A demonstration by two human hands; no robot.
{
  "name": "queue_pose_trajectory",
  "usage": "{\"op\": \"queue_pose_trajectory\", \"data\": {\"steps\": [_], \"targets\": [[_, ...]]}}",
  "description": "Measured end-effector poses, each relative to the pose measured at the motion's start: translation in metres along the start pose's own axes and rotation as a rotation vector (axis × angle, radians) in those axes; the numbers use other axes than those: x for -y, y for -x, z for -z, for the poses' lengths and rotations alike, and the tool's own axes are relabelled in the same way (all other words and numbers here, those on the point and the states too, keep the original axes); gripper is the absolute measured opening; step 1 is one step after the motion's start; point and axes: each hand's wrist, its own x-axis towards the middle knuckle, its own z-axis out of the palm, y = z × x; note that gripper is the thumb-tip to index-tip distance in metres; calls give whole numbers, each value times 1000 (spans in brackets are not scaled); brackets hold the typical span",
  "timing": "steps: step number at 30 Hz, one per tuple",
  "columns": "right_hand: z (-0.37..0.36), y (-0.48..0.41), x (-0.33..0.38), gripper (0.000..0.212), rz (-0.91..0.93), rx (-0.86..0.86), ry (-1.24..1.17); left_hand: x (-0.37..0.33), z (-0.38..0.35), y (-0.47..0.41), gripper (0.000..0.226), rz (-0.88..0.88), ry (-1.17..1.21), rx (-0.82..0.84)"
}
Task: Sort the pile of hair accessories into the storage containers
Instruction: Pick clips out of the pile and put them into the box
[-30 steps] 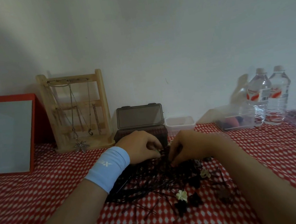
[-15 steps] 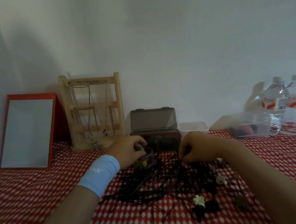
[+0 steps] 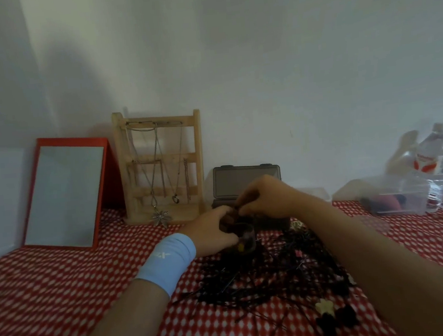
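Right hand moved over cup, pinching dark accessory; left hand grips cup.

Tablecloth: matt printed cloth.
Rack, 11 o'clock: pale bare wood, hung with dull metal chains.
Storage box, 12 o'clock: smoky translucent plastic, smooth.
Small cup: dark glossy plastic.
Bottles, 2 o'clock: clear glossy plastic (label material unclear).
Wristband: soft matt knit.
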Motion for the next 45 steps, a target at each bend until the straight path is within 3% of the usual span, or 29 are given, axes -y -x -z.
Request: {"op": "queue_pose_trajectory", "data": {"steps": [3, 6, 7, 9, 11, 14, 17, 25, 31, 37, 41, 45], "targets": [[5, -9, -16, 22, -82, -138, 39, -2, -4, -1, 60, -33, 17, 7], [9, -9, -28, 51, -116, -153, 53, -5, -7, -3, 64, -55, -17, -7], [13, -7, -30, 51, -105, -161, 52, -6, -9, -4, 64, -59, -28, -9], [21, 3, -31, 31, -56, -152, 74, -7, -12, -5, 66, -59, -39, -3], [32, 16, -32, 14, -36, -20, 131, -9, -16, -7, 68, -66, -57, -7], [43, 36, -31, 14, -97, 314, 213, -15, -25, -11, 70, -90, -74, -73], [40, 48, -35, 11, -151, 458, 290, -22, -36, -13, 69, -113, -91, -120], [24, 61, -36, 18, -102, 366, 268, -23, -55, -11, 62, -159, -122, -233], [37, 56, -32, 15, -66, 28, 119, -22, -57, -12, 64, -115, -70, -191], [29, 48, -39, 23, -110, -164, 145, -26, -47, -8, 58, -153, -294, -267], [30, 48, -75, 24, -351, -31, 344, -30, -34, -11, 43, -196, -310, -307], [24, 47, -83, 36, -318, 126, 372, -44, -33, -24, 40, -236, -383, -250]]}}
